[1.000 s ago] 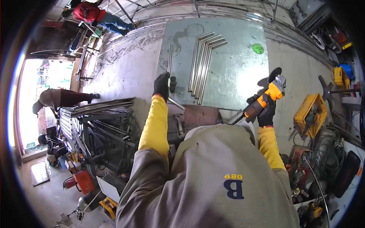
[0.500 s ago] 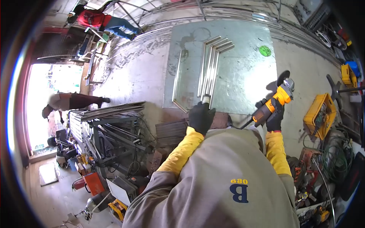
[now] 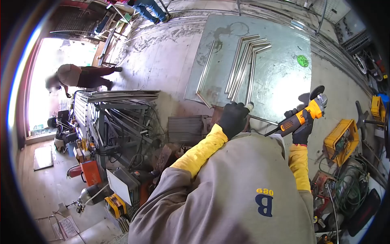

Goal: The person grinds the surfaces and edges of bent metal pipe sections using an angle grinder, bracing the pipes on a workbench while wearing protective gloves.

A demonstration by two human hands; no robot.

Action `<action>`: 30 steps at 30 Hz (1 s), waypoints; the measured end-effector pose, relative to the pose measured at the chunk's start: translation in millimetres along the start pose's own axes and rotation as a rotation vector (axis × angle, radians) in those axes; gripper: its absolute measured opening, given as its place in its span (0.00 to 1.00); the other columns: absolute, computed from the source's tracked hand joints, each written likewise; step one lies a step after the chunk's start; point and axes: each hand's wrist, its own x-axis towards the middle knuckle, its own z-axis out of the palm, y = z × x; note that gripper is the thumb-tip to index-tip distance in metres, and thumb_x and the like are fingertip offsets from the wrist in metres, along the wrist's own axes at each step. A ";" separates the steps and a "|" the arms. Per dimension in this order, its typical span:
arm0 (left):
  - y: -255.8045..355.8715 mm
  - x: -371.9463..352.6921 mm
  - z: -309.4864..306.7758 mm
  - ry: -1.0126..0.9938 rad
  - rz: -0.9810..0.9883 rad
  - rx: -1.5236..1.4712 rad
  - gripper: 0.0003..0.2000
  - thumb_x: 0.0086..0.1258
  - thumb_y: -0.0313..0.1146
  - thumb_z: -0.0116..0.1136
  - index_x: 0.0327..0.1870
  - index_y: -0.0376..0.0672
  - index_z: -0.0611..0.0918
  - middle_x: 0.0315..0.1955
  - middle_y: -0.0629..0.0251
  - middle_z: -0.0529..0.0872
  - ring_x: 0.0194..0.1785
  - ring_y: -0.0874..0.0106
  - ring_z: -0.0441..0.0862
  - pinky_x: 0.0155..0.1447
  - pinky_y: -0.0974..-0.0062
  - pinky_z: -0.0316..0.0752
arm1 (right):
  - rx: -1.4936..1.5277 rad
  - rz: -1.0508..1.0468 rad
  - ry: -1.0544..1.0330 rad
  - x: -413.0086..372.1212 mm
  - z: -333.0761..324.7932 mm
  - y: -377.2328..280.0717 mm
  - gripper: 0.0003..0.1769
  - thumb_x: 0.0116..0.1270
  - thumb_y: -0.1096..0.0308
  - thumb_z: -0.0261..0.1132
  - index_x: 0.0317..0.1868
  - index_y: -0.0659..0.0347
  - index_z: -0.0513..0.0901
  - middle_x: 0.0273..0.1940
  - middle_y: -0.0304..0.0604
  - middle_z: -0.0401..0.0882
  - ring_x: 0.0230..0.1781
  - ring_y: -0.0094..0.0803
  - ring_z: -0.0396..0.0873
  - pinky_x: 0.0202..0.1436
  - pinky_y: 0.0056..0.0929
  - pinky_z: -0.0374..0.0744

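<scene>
In a black glove, my left hand (image 3: 234, 119) is closed at the near end of a bent metal tube (image 3: 251, 77) on the metal sheet (image 3: 280, 81). A small pale piece (image 3: 249, 106) shows at its fingertips. My right hand (image 3: 302, 127), also gloved, is wrapped round a yellow and black angle grinder (image 3: 302, 116), whose dark disc (image 3: 317, 92) points up and away. Several more bent tubes (image 3: 239, 65) lie side by side left of the held one, and a single bent tube (image 3: 206, 73) lies farther left.
A yellow crate (image 3: 341, 142) stands at the right, beside hoses and tools. At the left is a rack of metal bars (image 3: 126, 126). One person (image 3: 81, 76) bends near the doorway; another person's legs (image 3: 148, 9) show at the top. Long bars run along the far side.
The view has shifted, so the sheet sits farther right. One bent tube now lies angled apart from the group, at my left hand. The person near the doorway has legs farther apart.
</scene>
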 end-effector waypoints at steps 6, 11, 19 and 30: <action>-9.9 -21.7 -3.9 -0.003 -0.307 -0.292 0.14 0.74 0.38 0.73 0.55 0.41 0.93 0.40 0.52 0.95 0.43 0.52 0.93 0.47 0.56 0.86 | -0.017 -0.033 0.005 1.1 1.0 -0.9 0.19 0.75 0.64 0.70 0.60 0.62 0.80 0.45 0.47 0.85 0.42 0.47 0.90 0.54 0.56 0.93; -3.0 -28.7 -6.3 0.006 -0.605 -0.329 0.16 0.76 0.43 0.74 0.52 0.39 0.93 0.45 0.48 0.96 0.44 0.51 0.95 0.47 0.58 0.87 | 0.012 -0.039 0.005 1.9 -0.1 0.5 0.20 0.73 0.64 0.71 0.61 0.62 0.79 0.45 0.45 0.84 0.42 0.46 0.89 0.52 0.54 0.94; 14.1 16.5 4.9 -0.044 -0.391 -0.065 0.21 0.70 0.45 0.77 0.53 0.40 0.86 0.32 0.52 0.91 0.38 0.46 0.91 0.44 0.50 0.84 | 0.013 0.024 -0.021 7.4 -6.6 -0.7 0.17 0.78 0.61 0.69 0.59 0.58 0.77 0.45 0.44 0.82 0.44 0.45 0.86 0.55 0.57 0.90; 14.5 16.5 3.8 -0.090 -0.354 -0.102 0.21 0.68 0.37 0.73 0.57 0.39 0.81 0.34 0.47 0.92 0.41 0.43 0.91 0.46 0.46 0.85 | 0.008 -0.017 0.001 3.7 -0.2 -0.2 0.21 0.75 0.62 0.70 0.63 0.57 0.77 0.47 0.44 0.82 0.41 0.48 0.87 0.50 0.55 0.91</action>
